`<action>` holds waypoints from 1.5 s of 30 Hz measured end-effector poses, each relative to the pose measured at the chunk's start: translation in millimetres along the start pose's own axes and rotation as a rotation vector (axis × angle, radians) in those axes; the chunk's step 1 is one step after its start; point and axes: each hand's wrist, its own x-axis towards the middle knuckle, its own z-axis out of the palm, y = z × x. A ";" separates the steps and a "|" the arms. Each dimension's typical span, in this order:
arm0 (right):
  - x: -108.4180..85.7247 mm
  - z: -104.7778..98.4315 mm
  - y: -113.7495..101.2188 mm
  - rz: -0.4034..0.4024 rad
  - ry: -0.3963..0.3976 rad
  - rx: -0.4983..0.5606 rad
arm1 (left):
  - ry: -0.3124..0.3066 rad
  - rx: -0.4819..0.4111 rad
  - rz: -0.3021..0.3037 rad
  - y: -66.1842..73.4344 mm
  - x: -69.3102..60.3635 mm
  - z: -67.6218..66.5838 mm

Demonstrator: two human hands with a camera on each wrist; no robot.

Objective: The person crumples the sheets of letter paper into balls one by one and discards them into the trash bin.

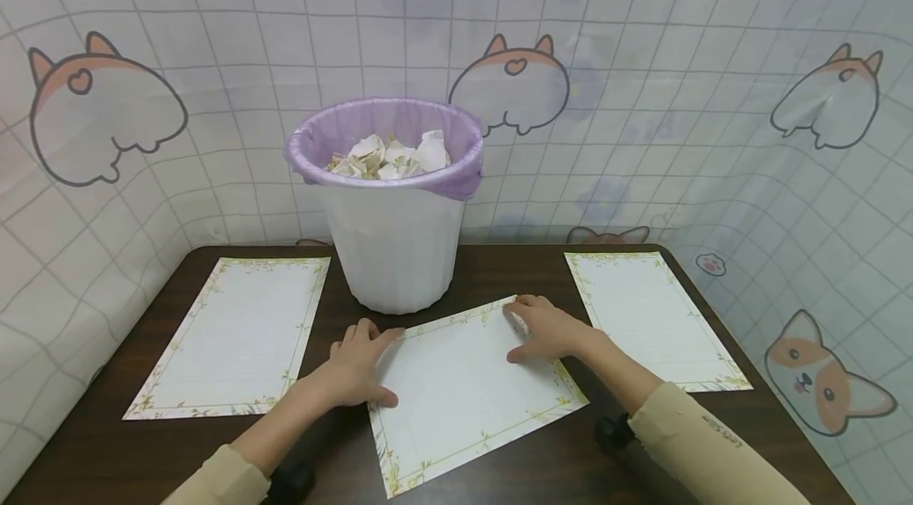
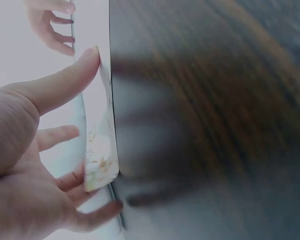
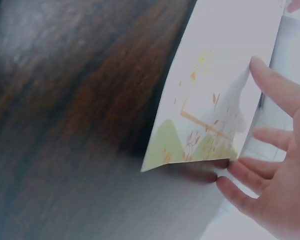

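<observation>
A white sheet with a floral border (image 1: 471, 394) lies tilted on the dark table. At its left edge and upper left corner is my left hand (image 1: 354, 369), the thumb touching the paper's face. My right hand (image 1: 545, 330) is at the upper right corner, fingertips at the edge and thumb on the sheet. In the left wrist view, the left hand (image 2: 40, 150) has its thumb on the sheet (image 2: 96, 110) and its fingers spread around the edge. In the right wrist view, the right hand (image 3: 282, 165) has its thumb on the paper (image 3: 210, 75) and lower fingers near the corner.
Behind the sheet stands a white bin (image 1: 395, 243) with a purple liner (image 1: 321, 164), holding crumpled paper (image 1: 392, 158). Other bordered sheets lie at the left (image 1: 235, 330) and right (image 1: 649, 315) of the dark table (image 1: 499, 267). A grid-patterned cloth (image 1: 642, 132) surrounds the table.
</observation>
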 end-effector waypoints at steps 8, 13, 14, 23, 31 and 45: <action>1.2 2.0 -0.1 0.049 0.036 0.005 | 0.121 -0.124 0.054 3.7 -2.7 3.5; 2.6 2.9 2.1 0.043 0.033 0.002 | 0.221 -0.161 0.073 1.2 -4.3 1.6; 2.7 3.0 2.6 0.042 0.034 0.004 | 0.233 -0.168 0.077 0.8 -4.9 0.4; 2.1 2.9 7.4 -0.001 0.078 0.131 | 0.331 -0.181 0.112 -2.7 -9.9 -8.0; -1.3 -1.0 31.4 -0.046 0.174 0.622 | 0.393 -0.359 0.135 -7.2 -15.0 -16.3; -22.7 -4.5 47.7 -0.058 0.252 0.911 | 0.342 -0.590 0.091 -20.8 -21.7 -24.9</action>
